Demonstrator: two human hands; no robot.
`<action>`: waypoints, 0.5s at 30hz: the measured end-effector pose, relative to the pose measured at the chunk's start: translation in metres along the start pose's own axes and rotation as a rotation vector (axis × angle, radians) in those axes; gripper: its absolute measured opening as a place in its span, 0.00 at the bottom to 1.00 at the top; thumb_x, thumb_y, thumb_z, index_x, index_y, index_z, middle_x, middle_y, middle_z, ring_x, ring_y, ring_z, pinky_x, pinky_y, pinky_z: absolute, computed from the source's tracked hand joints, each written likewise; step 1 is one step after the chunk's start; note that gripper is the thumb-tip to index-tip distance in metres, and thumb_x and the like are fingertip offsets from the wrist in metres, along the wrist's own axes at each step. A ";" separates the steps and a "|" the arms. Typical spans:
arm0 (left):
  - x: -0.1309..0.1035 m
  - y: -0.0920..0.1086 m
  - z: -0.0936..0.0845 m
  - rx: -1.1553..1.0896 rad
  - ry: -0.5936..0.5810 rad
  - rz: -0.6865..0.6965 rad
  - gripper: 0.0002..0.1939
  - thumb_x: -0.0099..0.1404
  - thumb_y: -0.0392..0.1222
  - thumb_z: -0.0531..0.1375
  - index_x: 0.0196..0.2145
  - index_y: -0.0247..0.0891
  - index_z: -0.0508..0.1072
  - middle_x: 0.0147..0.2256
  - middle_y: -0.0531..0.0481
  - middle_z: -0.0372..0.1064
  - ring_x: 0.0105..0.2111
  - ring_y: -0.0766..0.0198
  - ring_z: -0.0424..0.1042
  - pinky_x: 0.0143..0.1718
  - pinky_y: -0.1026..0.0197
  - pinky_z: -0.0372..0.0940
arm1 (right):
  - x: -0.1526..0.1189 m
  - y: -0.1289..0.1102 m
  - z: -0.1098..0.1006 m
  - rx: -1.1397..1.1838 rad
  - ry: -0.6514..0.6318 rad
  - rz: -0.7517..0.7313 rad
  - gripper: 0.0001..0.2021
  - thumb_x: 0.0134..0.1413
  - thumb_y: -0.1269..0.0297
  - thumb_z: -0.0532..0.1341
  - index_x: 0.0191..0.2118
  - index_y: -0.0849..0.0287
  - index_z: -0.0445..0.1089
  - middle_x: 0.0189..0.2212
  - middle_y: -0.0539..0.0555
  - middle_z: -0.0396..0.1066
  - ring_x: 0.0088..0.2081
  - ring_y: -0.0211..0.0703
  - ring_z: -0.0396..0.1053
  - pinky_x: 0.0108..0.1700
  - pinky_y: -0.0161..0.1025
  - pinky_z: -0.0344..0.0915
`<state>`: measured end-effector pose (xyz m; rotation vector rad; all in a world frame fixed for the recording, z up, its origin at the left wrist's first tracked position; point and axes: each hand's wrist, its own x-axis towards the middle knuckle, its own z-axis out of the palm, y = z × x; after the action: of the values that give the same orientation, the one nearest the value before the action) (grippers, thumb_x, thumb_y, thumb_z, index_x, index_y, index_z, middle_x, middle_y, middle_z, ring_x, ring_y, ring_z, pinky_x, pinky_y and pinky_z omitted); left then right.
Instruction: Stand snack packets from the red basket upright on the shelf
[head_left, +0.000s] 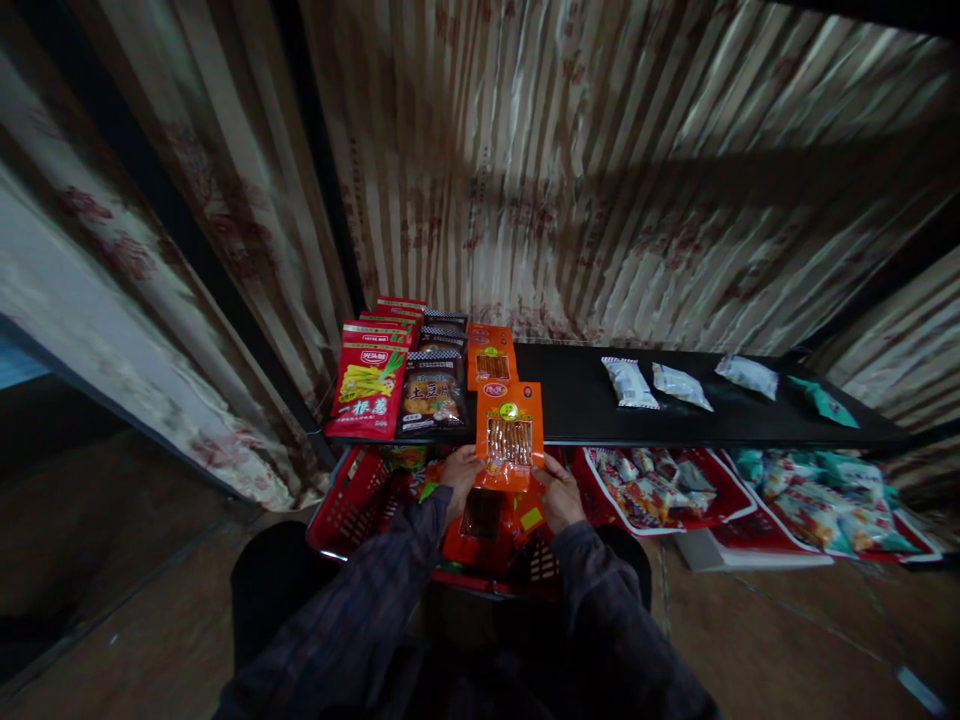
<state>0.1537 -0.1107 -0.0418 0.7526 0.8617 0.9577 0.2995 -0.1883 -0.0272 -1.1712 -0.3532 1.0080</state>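
Observation:
Between my two hands is an orange snack packet [511,437] with a clear window showing thin brown sticks. My left hand [460,474] pinches its lower left corner, and my right hand [559,490] grips the lower right corner. The packet is over the front edge of the black shelf [574,400]. Behind it, another orange packet [491,352] lies on the shelf. To the left are rows of dark potato-chip packets [433,390] and red snack packets [367,385]. Below my hands, a red basket [352,500] holds more orange packets [480,530].
Several small packets lie spaced along the shelf's right part, among them a white one [630,383] and a green one [823,402]. Two more red baskets [739,505] of small packets stand under the shelf's right side. A black upright post [319,170] and a striped curtain [570,200] stand behind.

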 end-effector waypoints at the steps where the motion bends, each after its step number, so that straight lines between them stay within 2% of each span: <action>1: 0.003 -0.001 0.000 0.006 0.015 0.012 0.11 0.45 0.28 0.67 0.30 0.34 0.75 0.29 0.48 0.76 0.30 0.61 0.74 0.40 0.58 0.66 | 0.002 -0.001 0.001 -0.007 -0.017 -0.012 0.16 0.29 0.65 0.70 0.33 0.54 0.77 0.30 0.51 0.80 0.32 0.48 0.77 0.32 0.40 0.72; 5: 0.013 0.001 0.002 0.040 0.053 0.023 0.10 0.45 0.29 0.68 0.28 0.34 0.75 0.27 0.49 0.76 0.29 0.61 0.74 0.38 0.59 0.67 | 0.012 -0.006 0.003 -0.016 -0.067 -0.019 0.17 0.30 0.65 0.70 0.35 0.55 0.77 0.29 0.51 0.79 0.35 0.50 0.77 0.35 0.41 0.73; 11: 0.031 0.010 0.009 0.102 0.100 0.062 0.08 0.45 0.30 0.69 0.26 0.36 0.75 0.26 0.50 0.76 0.26 0.63 0.73 0.33 0.62 0.66 | 0.027 -0.011 0.012 0.014 -0.064 0.011 0.17 0.28 0.66 0.71 0.33 0.56 0.77 0.32 0.51 0.80 0.32 0.47 0.77 0.35 0.40 0.73; 15: 0.047 0.018 0.013 0.059 0.064 0.099 0.07 0.47 0.29 0.67 0.24 0.37 0.74 0.25 0.51 0.76 0.26 0.64 0.73 0.34 0.62 0.67 | 0.043 -0.016 0.020 0.002 -0.079 -0.006 0.17 0.27 0.67 0.71 0.32 0.57 0.77 0.30 0.50 0.80 0.30 0.44 0.75 0.34 0.39 0.72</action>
<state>0.1733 -0.0633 -0.0339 0.8246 0.9184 1.0525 0.3163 -0.1424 -0.0158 -1.1299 -0.4180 1.0514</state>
